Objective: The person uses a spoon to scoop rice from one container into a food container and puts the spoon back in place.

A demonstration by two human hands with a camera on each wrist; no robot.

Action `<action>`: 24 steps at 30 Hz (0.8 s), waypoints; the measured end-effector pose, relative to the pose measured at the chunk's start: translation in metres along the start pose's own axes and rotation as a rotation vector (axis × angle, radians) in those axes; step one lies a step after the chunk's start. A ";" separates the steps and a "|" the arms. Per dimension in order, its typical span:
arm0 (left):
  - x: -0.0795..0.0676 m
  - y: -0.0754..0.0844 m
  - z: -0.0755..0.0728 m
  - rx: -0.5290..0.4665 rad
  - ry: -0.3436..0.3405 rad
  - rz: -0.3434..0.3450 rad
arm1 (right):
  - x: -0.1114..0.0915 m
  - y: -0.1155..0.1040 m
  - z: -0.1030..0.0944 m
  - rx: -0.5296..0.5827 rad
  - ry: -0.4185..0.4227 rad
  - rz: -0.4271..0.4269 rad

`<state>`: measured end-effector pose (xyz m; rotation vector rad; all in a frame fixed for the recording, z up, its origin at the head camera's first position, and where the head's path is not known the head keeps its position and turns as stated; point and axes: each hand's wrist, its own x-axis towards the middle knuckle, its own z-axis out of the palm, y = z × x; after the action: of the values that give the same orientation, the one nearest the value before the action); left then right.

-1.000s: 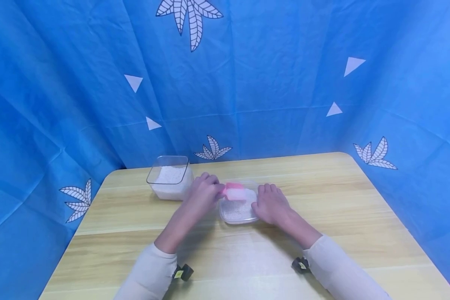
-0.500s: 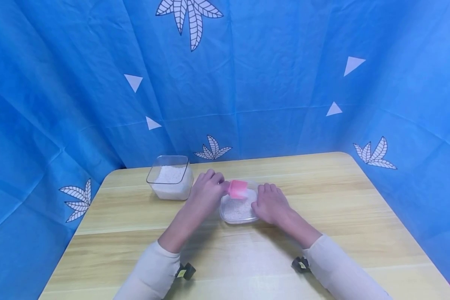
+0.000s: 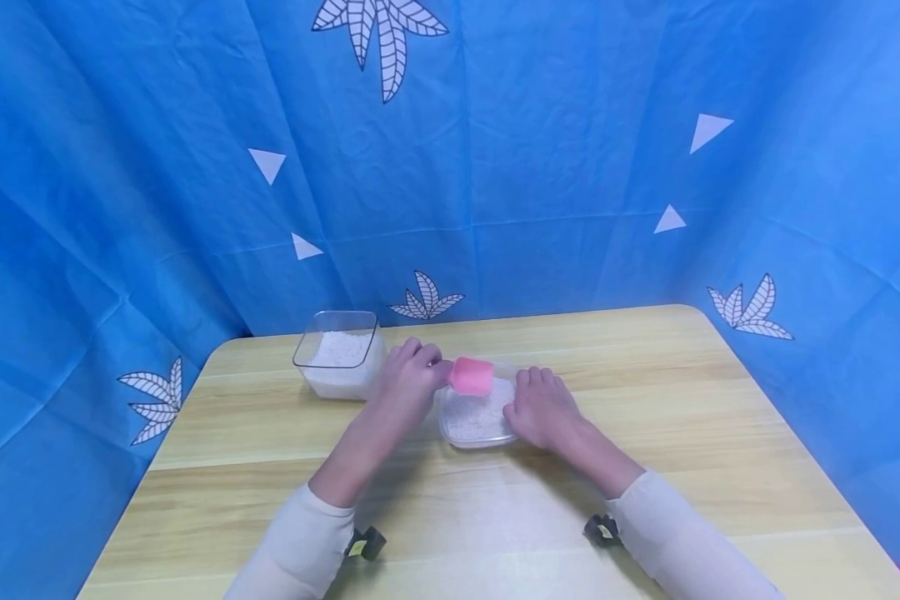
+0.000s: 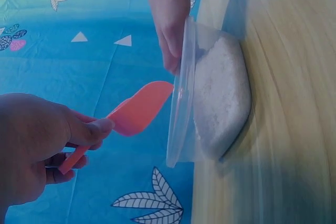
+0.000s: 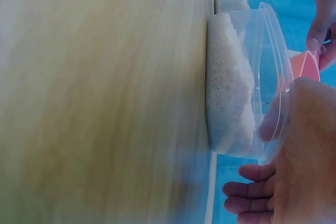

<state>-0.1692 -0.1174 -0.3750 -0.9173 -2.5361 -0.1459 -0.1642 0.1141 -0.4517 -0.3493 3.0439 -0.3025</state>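
My left hand (image 3: 405, 383) pinches the handle of a pink scoop (image 3: 471, 377), held tilted above a clear plastic container (image 3: 474, 444). Only bare pink shows on the scoop in the head view. White grains (image 4: 220, 98) lie heaped in the container, seen through its wall in the left wrist view. At the container's right side, my right hand (image 3: 546, 408) holds the rim. The right wrist view shows its thumb (image 5: 270, 121) inside the wall and the other fingers (image 5: 252, 190) outside. The scoop's tip appears close to the rim.
A taller clear container (image 3: 309, 346) with white grains stands at the back left, just beyond my left hand. Both stand on a wooden table (image 3: 465, 525). A blue patterned cloth (image 3: 540, 183) hangs behind and at the sides.
The scoop has turned in my left hand. White showed in it a second ago; now only pink shows. My right hand and the container have stayed in place.
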 end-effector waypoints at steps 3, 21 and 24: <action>-0.002 -0.005 -0.003 -0.005 0.013 -0.014 | 0.000 0.000 0.000 0.001 -0.002 0.003; -0.011 -0.039 -0.028 0.070 0.037 -0.146 | 0.000 0.000 0.001 0.006 -0.015 0.009; -0.013 -0.044 -0.030 0.086 0.048 -0.149 | 0.000 -0.001 0.000 0.006 -0.016 0.009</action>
<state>-0.1770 -0.1658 -0.3516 -0.6846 -2.5440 -0.1015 -0.1638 0.1136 -0.4513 -0.3360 3.0276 -0.3064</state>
